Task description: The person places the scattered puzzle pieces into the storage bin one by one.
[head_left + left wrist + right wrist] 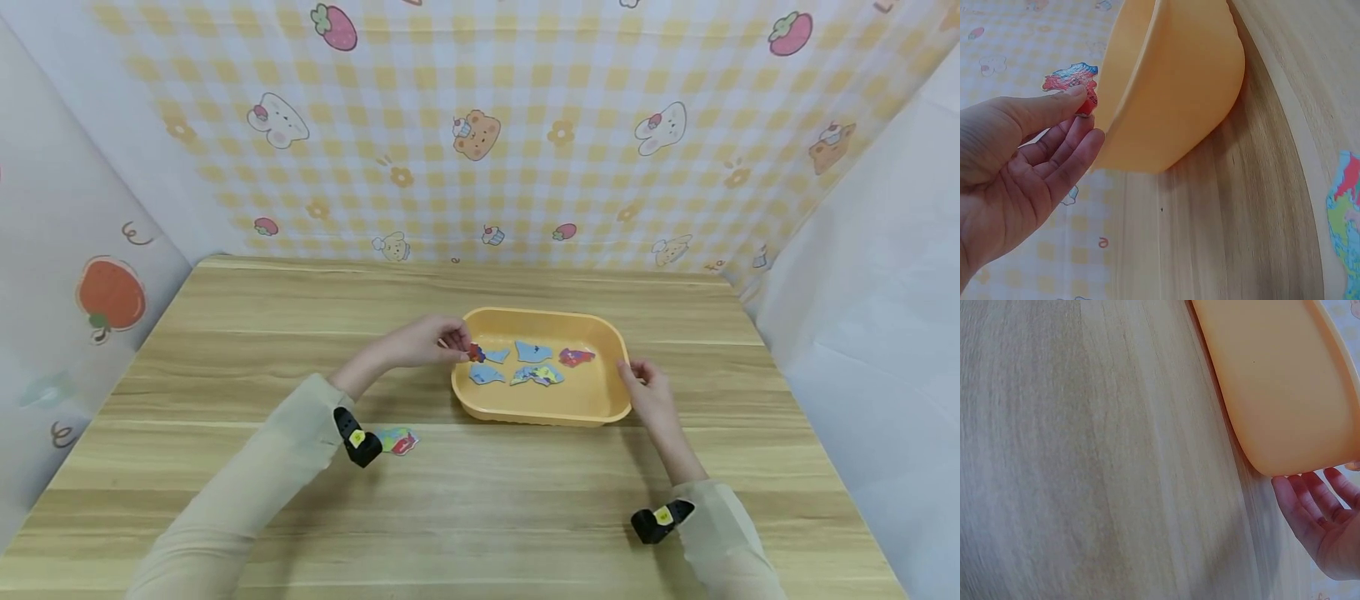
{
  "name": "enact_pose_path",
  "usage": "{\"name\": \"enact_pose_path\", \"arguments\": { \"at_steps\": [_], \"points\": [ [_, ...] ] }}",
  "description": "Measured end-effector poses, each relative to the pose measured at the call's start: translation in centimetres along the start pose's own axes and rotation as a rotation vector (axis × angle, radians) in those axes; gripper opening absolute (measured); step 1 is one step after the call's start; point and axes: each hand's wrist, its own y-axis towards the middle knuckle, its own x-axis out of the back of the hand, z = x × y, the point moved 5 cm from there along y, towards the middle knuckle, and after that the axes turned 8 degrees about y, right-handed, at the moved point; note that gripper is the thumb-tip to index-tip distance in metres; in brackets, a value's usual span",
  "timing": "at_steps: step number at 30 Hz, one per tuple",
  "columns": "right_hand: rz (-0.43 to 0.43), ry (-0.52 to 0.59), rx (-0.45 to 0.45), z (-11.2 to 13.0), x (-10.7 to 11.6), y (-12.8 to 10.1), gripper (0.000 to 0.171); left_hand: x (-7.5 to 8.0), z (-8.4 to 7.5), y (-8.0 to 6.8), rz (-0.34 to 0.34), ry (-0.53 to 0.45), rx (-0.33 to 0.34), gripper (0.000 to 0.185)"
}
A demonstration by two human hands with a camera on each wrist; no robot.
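Note:
My left hand (442, 340) pinches a red and blue irregular puzzle piece (1072, 80) between thumb and fingers. It holds the piece at the left rim of a shallow yellow-orange tray (592, 400). At the tray's right end, my right hand (649, 390) grips the rim, with its fingers against the outer wall in the right wrist view. Several flat printed pieces lie in the tray: a light-blue piece (533, 352), another blue piece (486, 374), a blue and yellow piece (537, 375) and a red-purple piece (576, 357).
On the wooden table (495, 508), a multicoloured piece (399, 440) lies near the left wrist, left of and nearer than the tray. A checked, patterned cloth (525, 167) hangs behind the table, and white sheets flank it. Each wrist carries a small black camera.

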Motion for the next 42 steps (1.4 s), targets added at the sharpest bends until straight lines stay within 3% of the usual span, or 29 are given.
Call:
{"name": "enact_pose_path", "arguments": {
  "at_steps": [26, 34, 42],
  "points": [
    [-0.026, 0.008, 0.005, -0.1, 0.0, 0.2, 0.047, -1.7, -3.7, 4.1, 0.06, 0.06, -0.066, 0.008],
    [-0.043, -0.009, 0.006, 0.0, 0.1, 0.2, 0.046, -2.3, -4.4, 5.4, 0.078, 0.147, -0.104, 0.007],
    [-0.036, -0.01, 0.005, 0.0, 0.1, 0.1, 0.047, -3.0, -5.4, 7.2, 0.143, 0.174, -0.074, 0.008]
  ]
}}
